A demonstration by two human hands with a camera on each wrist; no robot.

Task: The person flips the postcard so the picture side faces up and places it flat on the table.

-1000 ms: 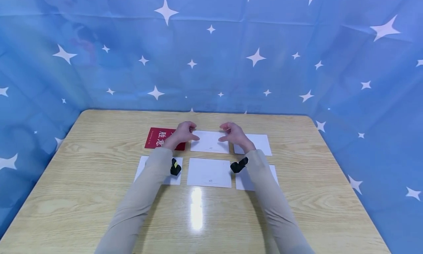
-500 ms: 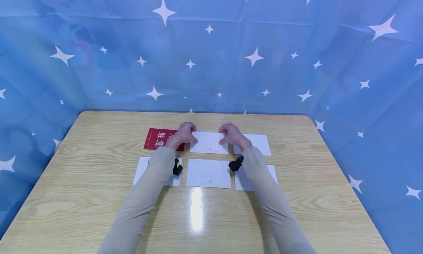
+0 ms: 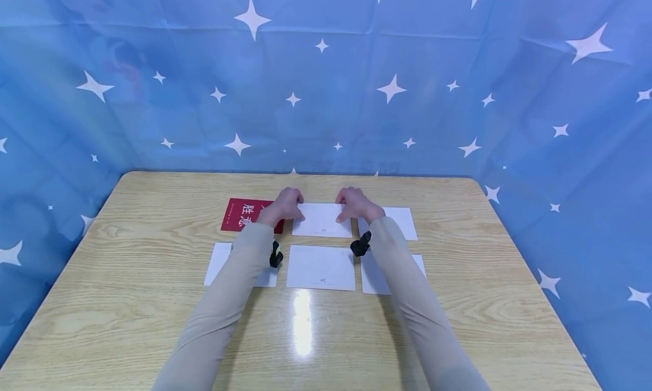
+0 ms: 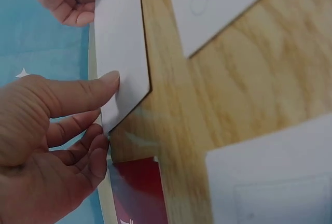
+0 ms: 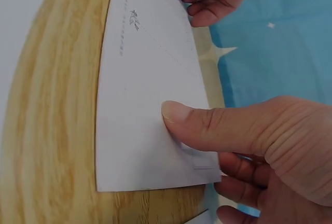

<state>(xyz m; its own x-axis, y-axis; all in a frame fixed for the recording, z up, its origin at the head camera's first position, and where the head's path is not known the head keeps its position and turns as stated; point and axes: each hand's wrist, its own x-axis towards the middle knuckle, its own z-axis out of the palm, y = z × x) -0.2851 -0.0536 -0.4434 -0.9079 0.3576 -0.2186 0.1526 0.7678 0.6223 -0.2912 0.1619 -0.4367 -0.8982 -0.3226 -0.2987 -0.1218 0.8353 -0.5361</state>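
A white postcard [image 3: 322,221] lies in the middle of the far row, between my two hands. My left hand [image 3: 286,205] pinches its left end, with the thumb [image 4: 85,93] on the top face and the other fingers at the far edge. At the right end, my right hand [image 3: 356,204] holds it the same way, thumb [image 5: 207,126] on top. The right wrist view shows a small bird-like print and a dotted line on this face. A red card [image 3: 240,214] with white characters lies left of it, partly behind my left hand.
Another white card [image 3: 402,222] ends the far row at right. The near row has a middle white card [image 3: 321,267], with a left white card [image 3: 218,261] and a right white card [image 3: 376,276] partly under my sleeves. A starred blue cloth [image 3: 326,119] hangs behind the wooden table [image 3: 127,323].
Both hands have settled closer onto the far corners of the middle postcard, thumbs lower on its face. The right hand has shifted slightly left. The cards keep their layout.
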